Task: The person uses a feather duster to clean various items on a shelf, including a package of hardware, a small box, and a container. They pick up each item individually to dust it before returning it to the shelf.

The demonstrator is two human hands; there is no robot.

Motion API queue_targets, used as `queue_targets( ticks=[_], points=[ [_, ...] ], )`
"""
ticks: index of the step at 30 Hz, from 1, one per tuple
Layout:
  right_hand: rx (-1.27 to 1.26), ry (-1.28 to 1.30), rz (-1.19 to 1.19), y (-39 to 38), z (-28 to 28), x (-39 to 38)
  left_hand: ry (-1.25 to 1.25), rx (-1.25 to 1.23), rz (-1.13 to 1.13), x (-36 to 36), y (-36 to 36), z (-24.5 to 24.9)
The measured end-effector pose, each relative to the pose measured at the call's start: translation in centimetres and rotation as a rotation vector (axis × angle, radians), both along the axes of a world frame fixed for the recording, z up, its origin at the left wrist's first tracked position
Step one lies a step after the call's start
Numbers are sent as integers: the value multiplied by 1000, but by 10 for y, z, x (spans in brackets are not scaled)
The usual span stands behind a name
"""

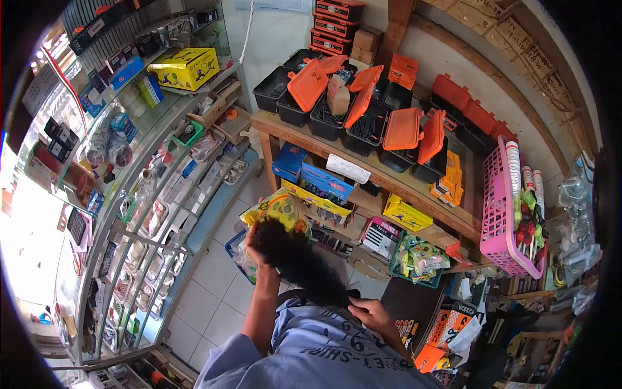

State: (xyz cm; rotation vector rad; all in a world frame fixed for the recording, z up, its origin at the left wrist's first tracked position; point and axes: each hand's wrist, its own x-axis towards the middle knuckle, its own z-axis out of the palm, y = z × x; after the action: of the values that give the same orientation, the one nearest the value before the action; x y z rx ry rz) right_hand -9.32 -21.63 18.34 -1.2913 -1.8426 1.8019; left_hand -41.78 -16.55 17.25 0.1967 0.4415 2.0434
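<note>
Hanging hair (298, 259) half hides the left hand (251, 245)

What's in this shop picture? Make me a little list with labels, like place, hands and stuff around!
place: shop corner with a glass showcase and a wooden shelf
left hand: grips the far end of a dark bundle that looks like hair
right hand: touches its near end; grip unclear
behind it: yellow bag
on shelf: black cases with orange lids
right side: pink basket
</note>
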Motion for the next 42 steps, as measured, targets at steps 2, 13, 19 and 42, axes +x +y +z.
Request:
queue_targets(
  ticks=[2,13,19,42],
  points=[
    [43,19,-81,0,1,-4,-61,20,8,6,2,14],
    [-67,29,-112,2,-1,12,-131,55,-23,3,-3,3],
    [-60,78,-111,6,-1,7,-152,-7,23,2,-2,-6],
    [-72,65,-57,19,11,5,-155,-65,-51,18,-13,-4]
  ],
)
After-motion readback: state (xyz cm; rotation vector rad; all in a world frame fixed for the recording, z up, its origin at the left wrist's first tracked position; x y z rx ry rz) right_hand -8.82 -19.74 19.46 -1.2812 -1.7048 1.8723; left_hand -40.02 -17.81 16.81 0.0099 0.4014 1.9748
